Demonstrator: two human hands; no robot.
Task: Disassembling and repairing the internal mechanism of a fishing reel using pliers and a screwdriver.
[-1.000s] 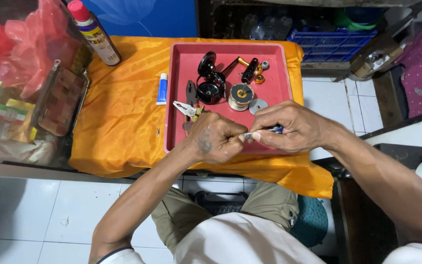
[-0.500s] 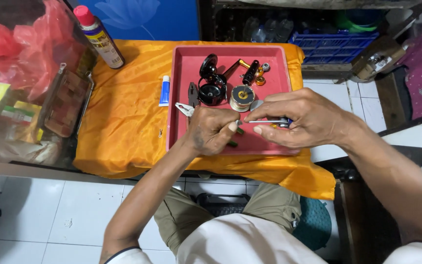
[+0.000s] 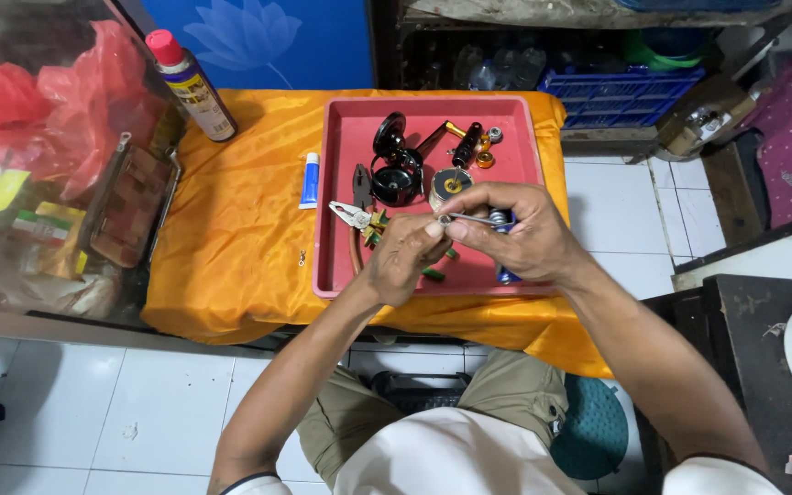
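Observation:
Over a red tray [image 3: 341, 266] on an orange-covered table, my right hand [image 3: 515, 234] grips a thin metal rod-like part [image 3: 469, 218] with a blue piece under the fingers. My left hand [image 3: 401, 257] pinches the left end of that same part with its fingertips. Beyond the hands, in the tray, lie a black fishing reel body [image 3: 396, 179], a round spool [image 3: 451, 186], pliers [image 3: 352, 215], a black and gold handle [image 3: 465, 142] and small green pieces [image 3: 433, 273].
A small blue and white tube [image 3: 310, 180] and a spray can with a red cap [image 3: 192, 84] lie on the orange cloth [image 3: 231, 229]. Red plastic bags and clutter [image 3: 38, 137] fill the left. A blue crate [image 3: 634, 92] stands behind the table.
Both hands have shifted slightly left and away from me over the tray, and stay joined on the metal part.

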